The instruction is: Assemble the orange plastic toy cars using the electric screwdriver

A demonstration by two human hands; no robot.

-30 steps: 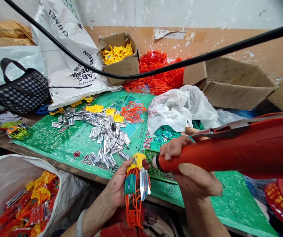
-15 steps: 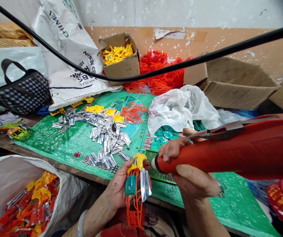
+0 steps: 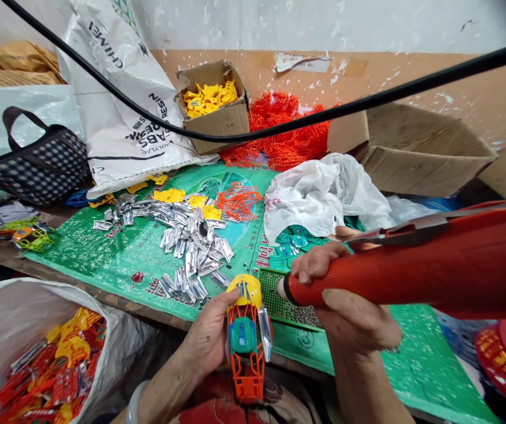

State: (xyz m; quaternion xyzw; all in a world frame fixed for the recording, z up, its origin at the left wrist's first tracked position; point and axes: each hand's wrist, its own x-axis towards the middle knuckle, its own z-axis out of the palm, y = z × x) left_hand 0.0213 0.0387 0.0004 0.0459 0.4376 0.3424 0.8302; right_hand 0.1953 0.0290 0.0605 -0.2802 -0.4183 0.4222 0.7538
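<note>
My left hand grips a small toy car body with an orange frame, yellow nose, teal cockpit and silver side panels, held just in front of the table edge. My right hand is wrapped around a large red electric screwdriver, whose tip sits just right of the toy's yellow nose, above a green perforated tray. A black cable runs across the scene.
Silver parts lie scattered on the green mat, with yellow and orange pieces behind. A box of yellow parts, orange frames, a white plastic bag, a cardboard box and a checkered bag surround them. A sack of finished toys sits lower left.
The toy car has been turned in my left hand so its top now faces up, and it sits slightly lower. The screwdriver tip has drawn back a little to the right.
</note>
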